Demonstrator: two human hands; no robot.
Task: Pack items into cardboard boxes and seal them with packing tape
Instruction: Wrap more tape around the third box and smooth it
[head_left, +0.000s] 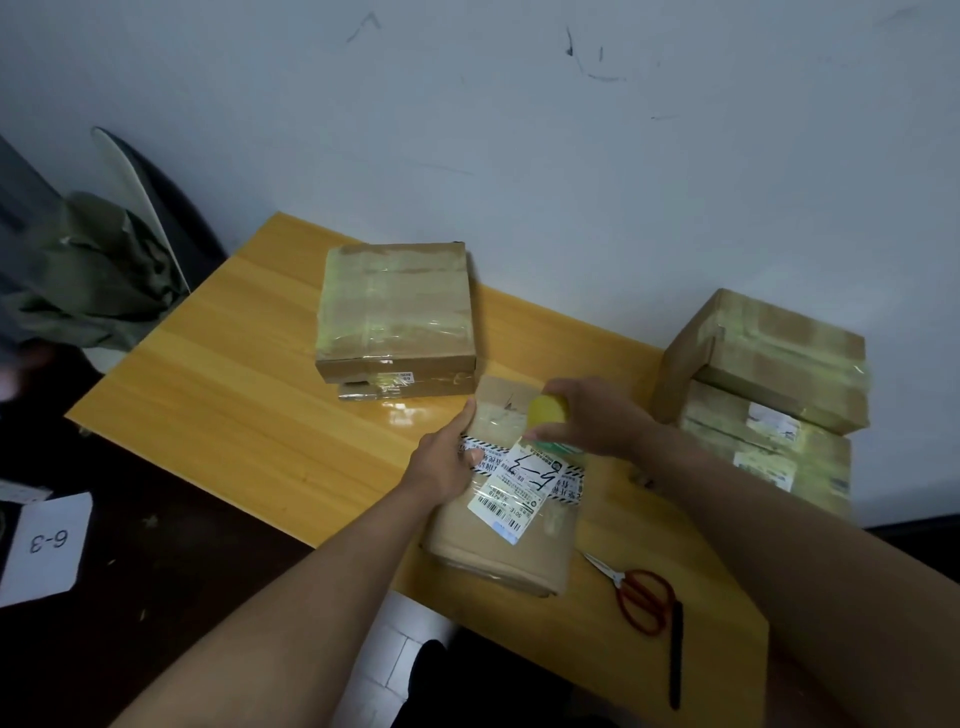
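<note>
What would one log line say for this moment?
step: taping box | left hand: steadies box | right hand: holds tape roll | scissors: idle on table

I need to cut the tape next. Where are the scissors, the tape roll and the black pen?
scissors (642, 597): head view, on the red handles.
tape roll (546, 410): head view, on its yellow side, held in the right hand.
black pen (676, 656): head view, mid-barrel.
</note>
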